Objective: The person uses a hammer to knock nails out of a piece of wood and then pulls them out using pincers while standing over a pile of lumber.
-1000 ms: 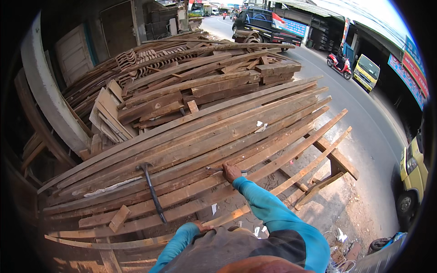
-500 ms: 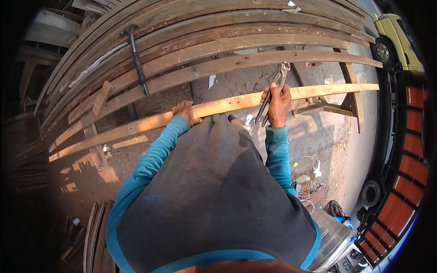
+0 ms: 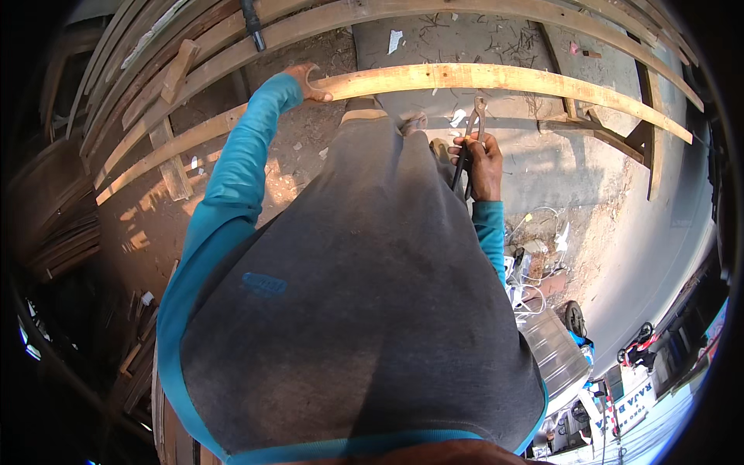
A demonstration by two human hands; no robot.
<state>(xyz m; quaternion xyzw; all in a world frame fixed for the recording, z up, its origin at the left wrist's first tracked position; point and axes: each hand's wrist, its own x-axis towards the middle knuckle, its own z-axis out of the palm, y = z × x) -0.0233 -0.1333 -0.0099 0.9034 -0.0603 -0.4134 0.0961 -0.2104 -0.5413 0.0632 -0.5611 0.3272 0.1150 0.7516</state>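
Head view: we look down past a person's front, and both bare hands can be seen.
Ground (image 3: 597,203): brown and grey, with bright sun and dark shade on it.
Road (image 3: 682,232): grey, over on the right.
Shirt (image 3: 341,256): dark grey, with long blue-green sleeves.
Planks (image 3: 310,29): long and brown, side by side along the top, with gaps between some.
Strip (image 3: 434,76): long, pale wood, going across on the person's side of the planks. It passes over the stand at the right.
Stand (image 3: 657,155): brown wood bars.
Box (image 3: 554,345): shiny and grey, low on the right. What is in it, I cannot tell.
Wheel (image 3: 573,318): black, just beside the box.
Block (image 3: 178,71): a short bit of wood, lying across the planks at the left.
Left hand (image 3: 306,81): closed around the strip, thumb on the near edge and a finger over the far side. The other fingers are hard to see.
Right hand (image 3: 486,169): wrapped around the pincers, well apart from the left hand.
Pincers (image 3: 481,118): metal with black handles, in the right hand. The top end is up near the strip. I cannot tell if the jaws meet.
Handle (image 3: 252,29): dark, on the planks, cut off by the top edge.
Scrap (image 3: 395,40): small and white, on the ground.
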